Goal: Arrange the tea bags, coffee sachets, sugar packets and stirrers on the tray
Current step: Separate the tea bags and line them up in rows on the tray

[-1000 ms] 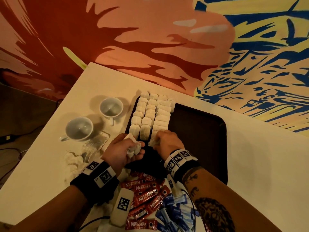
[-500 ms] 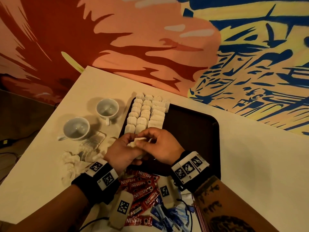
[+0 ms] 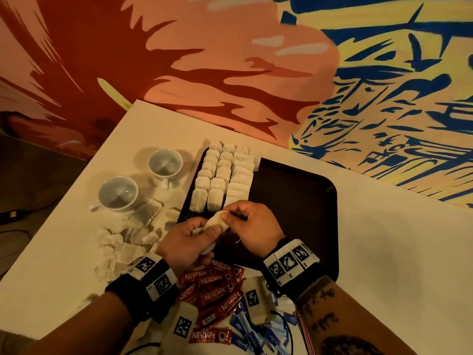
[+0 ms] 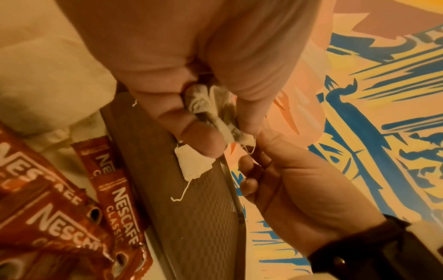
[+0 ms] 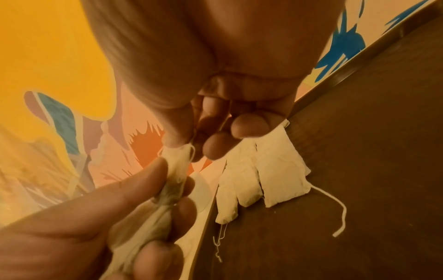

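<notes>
White table (image 3: pixel 384 252): two cups (image 3: pixel 118 192), both hands (image 3: pixel 185 242) pinching one tea bag (image 3: pixel 216 222)

Wide open on my right: the tray (image 3: pixel 294 201) floor is bare past the tea bag rows (image 3: pixel 222 175). Left side's crowded, with two cups (image 3: pixel 143 180) and loose tea bags (image 3: pixel 120 247); coffee sachets (image 3: pixel 212 288) block the near edge.

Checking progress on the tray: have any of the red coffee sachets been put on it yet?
No, the coffee sachets lie in a pile on the table beside the near edge of the tray, which holds only tea bags.
</notes>
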Demonstrator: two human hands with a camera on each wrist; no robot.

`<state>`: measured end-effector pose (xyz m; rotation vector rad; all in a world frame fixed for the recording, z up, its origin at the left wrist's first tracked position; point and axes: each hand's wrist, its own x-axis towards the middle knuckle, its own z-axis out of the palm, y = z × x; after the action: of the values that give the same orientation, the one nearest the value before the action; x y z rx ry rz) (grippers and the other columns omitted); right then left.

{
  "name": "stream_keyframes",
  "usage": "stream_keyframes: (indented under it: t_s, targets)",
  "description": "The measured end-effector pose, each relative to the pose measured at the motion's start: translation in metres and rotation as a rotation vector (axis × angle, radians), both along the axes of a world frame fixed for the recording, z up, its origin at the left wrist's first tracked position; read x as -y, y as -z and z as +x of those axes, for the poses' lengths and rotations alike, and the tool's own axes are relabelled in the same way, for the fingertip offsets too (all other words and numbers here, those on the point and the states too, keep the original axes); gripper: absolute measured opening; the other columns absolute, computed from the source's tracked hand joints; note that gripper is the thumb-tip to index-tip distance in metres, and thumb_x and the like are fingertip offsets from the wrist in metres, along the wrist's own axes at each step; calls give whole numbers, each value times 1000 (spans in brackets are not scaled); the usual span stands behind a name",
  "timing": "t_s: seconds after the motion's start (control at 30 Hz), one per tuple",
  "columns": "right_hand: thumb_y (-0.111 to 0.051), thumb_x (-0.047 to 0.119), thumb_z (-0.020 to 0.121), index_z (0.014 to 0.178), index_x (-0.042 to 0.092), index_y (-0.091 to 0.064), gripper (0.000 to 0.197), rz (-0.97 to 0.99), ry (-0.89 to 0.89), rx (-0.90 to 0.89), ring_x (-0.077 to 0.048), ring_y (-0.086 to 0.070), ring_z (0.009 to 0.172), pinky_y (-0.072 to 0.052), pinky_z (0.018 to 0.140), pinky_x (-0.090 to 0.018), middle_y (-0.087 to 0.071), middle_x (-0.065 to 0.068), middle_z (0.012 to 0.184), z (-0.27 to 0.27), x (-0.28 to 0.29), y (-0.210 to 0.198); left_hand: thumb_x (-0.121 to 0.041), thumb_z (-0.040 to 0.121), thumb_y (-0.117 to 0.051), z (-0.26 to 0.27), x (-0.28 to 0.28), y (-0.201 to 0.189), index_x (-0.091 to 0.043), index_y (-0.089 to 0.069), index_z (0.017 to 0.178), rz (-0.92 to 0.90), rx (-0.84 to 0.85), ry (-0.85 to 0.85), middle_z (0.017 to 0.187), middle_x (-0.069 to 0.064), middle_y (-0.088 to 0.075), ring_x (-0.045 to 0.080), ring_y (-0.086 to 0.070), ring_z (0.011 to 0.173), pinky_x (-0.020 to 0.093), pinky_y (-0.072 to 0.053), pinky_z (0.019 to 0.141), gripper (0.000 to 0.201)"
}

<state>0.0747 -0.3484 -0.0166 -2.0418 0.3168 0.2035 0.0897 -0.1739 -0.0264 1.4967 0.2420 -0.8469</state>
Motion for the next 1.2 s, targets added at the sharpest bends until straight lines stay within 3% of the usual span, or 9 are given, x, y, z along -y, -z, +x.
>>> stream_keyframes:
  t_s: [0.1, 0.17, 0.33, 0.4, 0.47, 0.6, 0.73, 1.07, 1.2]
  targets:
    - [-69, 33, 92, 95, 27, -74, 8, -70, 75, -16, 1, -66, 77, -49, 69, -14, -72, 14, 86, 16, 4, 4, -20, 92, -68, 6, -11, 1, -10, -68, 90, 27, 29, -102, 74, 9, -68, 19, -60, 58, 30, -52, 55, 11]
    - [-68, 34, 93, 96, 28, -73, 9, -142, 44, -45, 0, -64, 80, -45, 69, -10, -70, 15, 89, 27, 5, 8, -16, 92, -67, 12, -21, 2, -6, -68, 92, 23, 27, -154, 76, 9, -69, 18, -61, 57, 29, -54, 55, 11]
    - [-65, 38, 93, 102, 27, -72, 16, -363, -328, -249, -14, -65, 97, -52, 82, -28, -71, 5, 105, 47, -7, 24, -12, 93, -64, 22, -37, 5, -10, -69, 95, 5, -24, -249, 81, 7, -73, 19, -66, 62, 29, -56, 56, 6]
    - [-67, 40, 91, 98, 29, -71, 13, -431, -432, -291, -16, -64, 97, -51, 82, -29, -69, 3, 106, 52, -14, 31, -8, 84, -67, 25, -40, 4, -9, -67, 98, -74, -49, -285, 84, 10, -74, 23, -68, 67, 31, -57, 60, 14]
    - [-69, 41, 89, 88, 34, -64, 10, -474, -424, -305, -17, -63, 94, -49, 78, -28, -67, 2, 102, 56, -17, 35, -7, 74, -61, 27, -41, 4, -8, -64, 100, -164, -81, -341, 87, 13, -74, 26, -69, 70, 32, -59, 61, 26]
    - [-67, 43, 89, 86, 33, -59, 13, -530, -343, -280, -20, -62, 89, -53, 77, -31, -64, 2, 98, 70, -16, 39, 10, 88, -52, 29, -39, 8, -7, -55, 111, -274, -71, -387, 98, 17, -74, 31, -71, 82, 34, -61, 70, 29]
    - [-71, 40, 88, 89, 29, -65, 12, -528, -314, -292, -18, -63, 88, -52, 77, -29, -64, 2, 98, 81, -12, 37, 9, 96, -47, 32, -35, 10, -8, -53, 114, -253, -25, -373, 108, 15, -74, 32, -73, 94, 36, -60, 80, 26]
    - [-71, 30, 90, 100, 22, -68, 14, -530, -257, -283, -21, -63, 97, -54, 85, -32, -65, -3, 109, 89, -10, 37, -1, 98, -53, 36, -27, 13, -6, -54, 101, -158, 10, -359, 107, 11, -75, 28, -73, 91, 27, -60, 67, 6]
    - [-69, 32, 91, 110, 22, -64, 22, -499, -203, -265, -17, -61, 90, -49, 67, -24, -63, -2, 114, 86, -10, 34, -2, 95, -59, 36, -26, 15, 1, -59, 103, -114, 16, -347, 101, 19, -74, 26, -73, 87, 26, -60, 67, 9]
